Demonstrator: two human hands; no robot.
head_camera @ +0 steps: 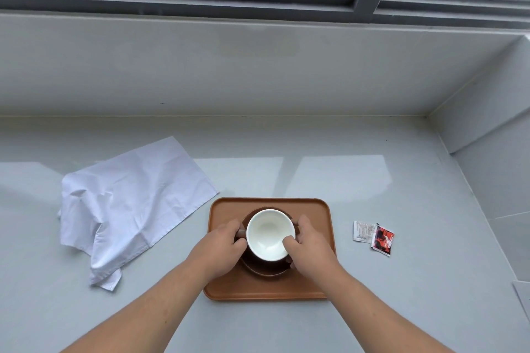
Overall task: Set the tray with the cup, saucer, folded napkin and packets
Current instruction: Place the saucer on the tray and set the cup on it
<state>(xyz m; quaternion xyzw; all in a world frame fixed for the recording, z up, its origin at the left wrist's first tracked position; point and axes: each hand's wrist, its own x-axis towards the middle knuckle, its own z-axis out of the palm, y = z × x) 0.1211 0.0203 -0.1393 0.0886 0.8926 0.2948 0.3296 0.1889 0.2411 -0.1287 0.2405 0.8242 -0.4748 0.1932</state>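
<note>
A brown rectangular tray (315, 209) lies on the grey counter in front of me. On it rests a dark brown saucer (266, 268) with a cup (268, 233) standing on it; the cup is white inside and holds nothing. My left hand (219, 249) grips the cup's left side at its brown handle. My right hand (311, 243) holds the right side, thumb hooked over the rim. A white napkin (129, 203) lies unfolded and crumpled on the counter to the left of the tray. Two packets (372, 236), one white and one red, lie to the right of the tray.
The grey counter (401, 180) ends at a low grey wall under a dark-framed window (258, 0). A grey side wall (493, 152) closes the right. A pale sheet corner (523, 295) shows at the right edge.
</note>
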